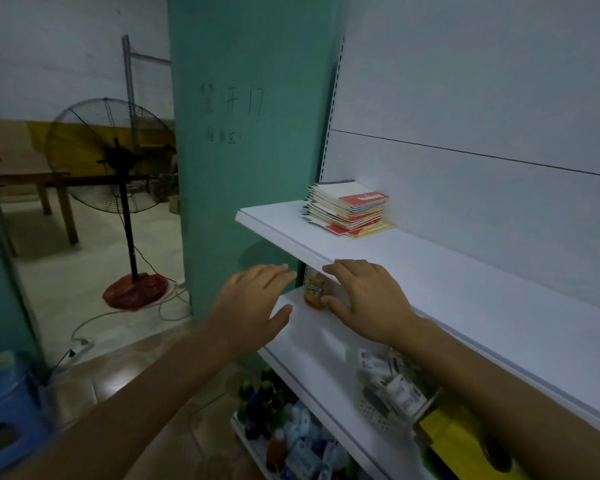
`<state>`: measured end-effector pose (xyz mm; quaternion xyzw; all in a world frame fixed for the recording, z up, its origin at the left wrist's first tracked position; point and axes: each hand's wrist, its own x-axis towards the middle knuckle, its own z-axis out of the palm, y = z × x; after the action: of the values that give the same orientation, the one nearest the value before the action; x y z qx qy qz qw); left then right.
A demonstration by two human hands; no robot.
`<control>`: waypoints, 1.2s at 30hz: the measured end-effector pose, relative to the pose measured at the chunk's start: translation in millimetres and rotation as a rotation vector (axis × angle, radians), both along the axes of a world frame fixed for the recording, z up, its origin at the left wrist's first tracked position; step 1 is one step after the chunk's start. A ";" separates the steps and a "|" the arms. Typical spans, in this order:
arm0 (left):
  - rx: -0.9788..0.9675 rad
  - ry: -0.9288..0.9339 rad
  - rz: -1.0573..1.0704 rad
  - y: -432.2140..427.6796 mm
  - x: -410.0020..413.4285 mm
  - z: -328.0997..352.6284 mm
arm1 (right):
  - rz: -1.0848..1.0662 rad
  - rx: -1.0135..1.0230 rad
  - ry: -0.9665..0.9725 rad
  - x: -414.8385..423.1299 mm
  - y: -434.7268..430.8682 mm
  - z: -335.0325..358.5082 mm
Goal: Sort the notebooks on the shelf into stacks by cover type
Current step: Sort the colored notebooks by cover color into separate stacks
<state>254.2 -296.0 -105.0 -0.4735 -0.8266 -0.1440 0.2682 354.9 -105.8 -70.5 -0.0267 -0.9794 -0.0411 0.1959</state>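
Direction decides the coming reach: the notebook stack (347, 211) lies up and away from both hands. It sits on the upper shelf board (447, 282), set back near the white back panel (482, 209).

It is one mixed pile of red-banded and yellow covers, fanned unevenly, with the bound edges on its left side. Its long axis seems to run slantwise from front-left toward the panel, though blur leaves that uncertain.

The right hand (368, 296) is the nearer. It hangs just in front of and below the stack, palm down, fingers spread and straight, holding nothing. Its fingertips are at the board's front lip; I cannot tell whether they touch it.

The left hand (253, 299) is further from the stack, down and to its left. Its fingers are straight and close together, the thumb apart, and it is also empty.

Between the hands, below the stack, a small orange snack packet (314, 289) stands on the next shelf down.

Sorting looks not yet begun. I judge the right hand would meet the pile first by rising over the lip and going straight back. The left could come in from the bound side to steady or split it.
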 end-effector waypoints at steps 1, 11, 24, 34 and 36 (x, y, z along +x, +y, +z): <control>0.013 -0.003 -0.008 6.0 -8.1 -0.2 | -0.006 -0.011 0.020 -10.4 5.8 1.6; -0.112 0.140 0.017 64.4 -123.5 18.6 | -0.023 -0.052 0.078 -137.8 54.2 7.8; -0.083 -0.061 -0.176 190.6 -213.0 21.6 | -0.190 -0.273 0.257 -190.1 141.3 29.8; 0.168 -0.546 -0.534 229.6 -306.4 26.5 | -0.466 -0.228 0.160 -285.7 161.5 62.0; 0.138 -0.671 -0.576 233.7 -328.2 22.2 | -0.561 -0.248 0.010 -309.6 165.8 56.4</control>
<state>-74.0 -62.3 -82.8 -0.5923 -0.6908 -0.4131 -0.0346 45.3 60.0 -14.1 -0.3199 -0.9304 0.0265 0.1768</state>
